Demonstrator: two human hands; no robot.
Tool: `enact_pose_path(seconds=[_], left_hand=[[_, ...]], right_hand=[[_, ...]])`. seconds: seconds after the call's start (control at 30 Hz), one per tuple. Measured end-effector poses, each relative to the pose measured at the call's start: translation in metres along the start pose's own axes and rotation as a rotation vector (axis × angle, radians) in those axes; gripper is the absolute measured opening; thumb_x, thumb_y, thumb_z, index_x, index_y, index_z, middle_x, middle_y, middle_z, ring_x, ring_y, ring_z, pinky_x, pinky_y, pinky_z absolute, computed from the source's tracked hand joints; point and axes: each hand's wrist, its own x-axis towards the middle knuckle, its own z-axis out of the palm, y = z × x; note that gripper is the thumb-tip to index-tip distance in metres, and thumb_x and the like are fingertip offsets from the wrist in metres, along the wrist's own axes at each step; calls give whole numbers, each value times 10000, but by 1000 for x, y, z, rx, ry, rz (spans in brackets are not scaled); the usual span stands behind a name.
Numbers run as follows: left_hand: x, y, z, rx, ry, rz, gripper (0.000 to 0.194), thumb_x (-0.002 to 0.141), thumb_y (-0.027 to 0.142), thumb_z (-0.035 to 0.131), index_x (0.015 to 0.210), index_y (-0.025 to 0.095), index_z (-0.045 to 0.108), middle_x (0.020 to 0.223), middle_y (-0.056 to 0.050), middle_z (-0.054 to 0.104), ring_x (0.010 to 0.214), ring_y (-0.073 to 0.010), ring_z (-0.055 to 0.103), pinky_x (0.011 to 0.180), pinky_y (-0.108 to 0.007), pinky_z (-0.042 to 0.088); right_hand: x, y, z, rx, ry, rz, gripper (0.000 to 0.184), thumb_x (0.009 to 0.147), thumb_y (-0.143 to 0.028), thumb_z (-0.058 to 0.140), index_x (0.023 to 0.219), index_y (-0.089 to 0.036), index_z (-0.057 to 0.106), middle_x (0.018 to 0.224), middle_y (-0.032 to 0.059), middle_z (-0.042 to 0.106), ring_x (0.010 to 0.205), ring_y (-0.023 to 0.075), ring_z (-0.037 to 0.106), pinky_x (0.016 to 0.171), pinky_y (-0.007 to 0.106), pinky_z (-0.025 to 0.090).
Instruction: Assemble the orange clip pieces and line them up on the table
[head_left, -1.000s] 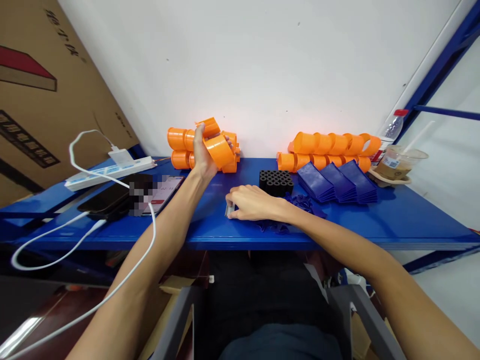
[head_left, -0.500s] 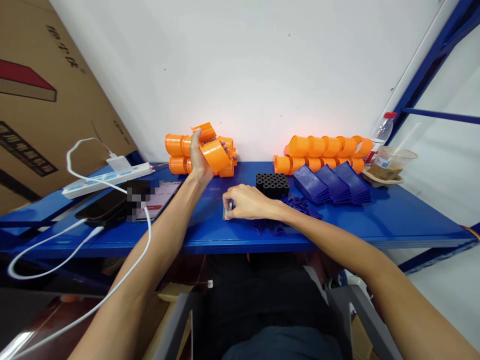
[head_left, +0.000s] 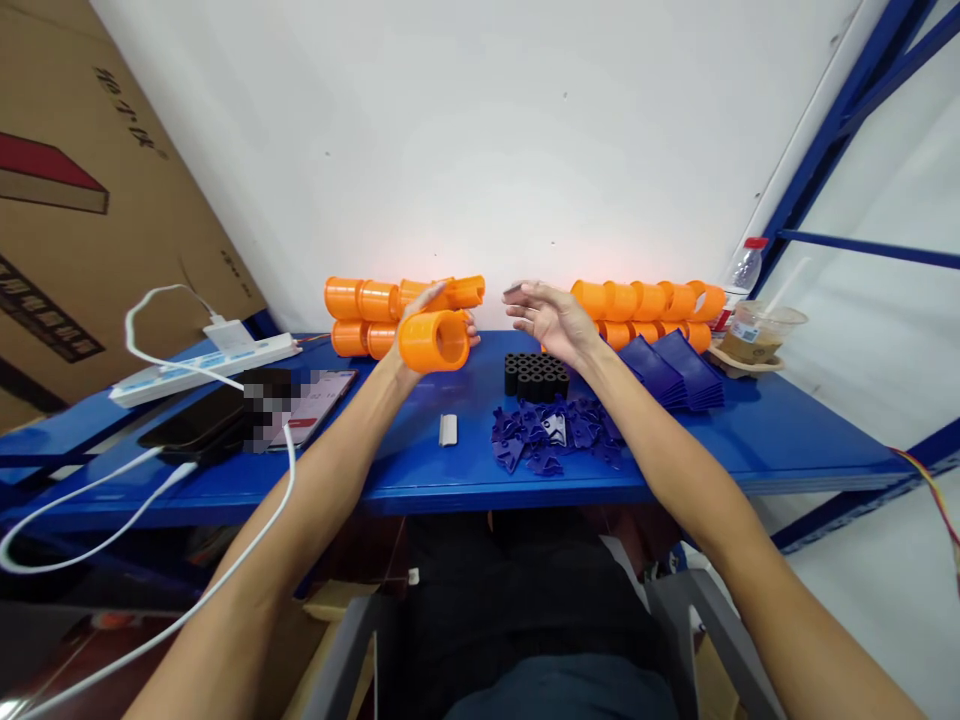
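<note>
I log the left hand (head_left: 421,303) gripping an orange tube (head_left: 417,343): probably light, stiff, slick; best held around its outside. Right hand (head_left: 556,318) pinches a small strip (head_left: 515,291).

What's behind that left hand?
Stacked orange cylinders show behind the left hand. The hand and the orange part it holds cover some, so the total can't be seen.

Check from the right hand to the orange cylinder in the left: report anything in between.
Mostly clear: fingertips of the left hand show past the orange cylinder, and an orange channel juts above it. Nothing else visible stands before the right hand.
</note>
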Motion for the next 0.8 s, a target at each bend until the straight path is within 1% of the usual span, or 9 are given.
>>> enact_pose_path(seconds=[0.1,0.17,0.23,0.33,0.5,0.6,0.67,0.8], left_hand=[[2,-9,4,50,-33,-112,650,1143,555,307,864,128,709,634,-128,711,505,-240,708,565,-368,643],[1,-13,6,75,-57,-170,674,1154,532,261,883,112,713,653,-144,725,524,-258,734,587,-387,660],[1,-17,7,84,-75,-206,684,1155,541,248,911,109,718,656,-140,728,533,-266,748,591,-391,666],[2,-18,6,88,-86,-221,694,1154,556,228,929,120,719,643,-124,725,527,-261,748,579,-382,668],[6,-15,0,68,-79,-219,709,1149,552,234,938,99,737,641,-144,724,519,-274,740,556,-397,666],[6,-15,0,60,-50,-225,690,1149,542,265,943,89,743,651,-154,731,518,-283,744,541,-398,660],[4,-16,1,53,-36,-216,667,1148,552,294,924,104,734,654,-146,734,517,-277,748,538,-383,656],[2,-19,5,50,-28,-206,626,1135,585,356,901,132,721,656,-132,735,510,-262,742,542,-368,651]], right_hand=[[5,8,-6,54,116,16,319,732,-431,899,862,-229,689,922,43,755,885,177,696,751,277,556],[7,13,-8,68,150,3,331,719,-441,900,856,-232,683,918,33,745,897,178,695,737,273,530],[8,16,-9,77,146,-25,351,695,-445,912,857,-231,686,912,19,734,890,170,690,714,264,504],[8,18,-11,62,113,-55,368,679,-458,920,859,-226,699,913,6,729,876,158,683,694,251,484],[8,22,-11,-10,97,-68,360,729,-488,891,877,-226,694,946,15,751,885,157,703,695,242,509],[10,25,-10,-99,149,-96,355,802,-517,853,882,-229,661,962,27,764,869,166,731,641,233,523],[13,27,-10,-202,216,-140,337,865,-511,813,857,-229,629,939,30,765,801,154,729,581,219,514],[17,31,-13,-432,360,-238,302,954,-414,742,782,-230,576,808,10,737,646,114,673,502,187,483]])
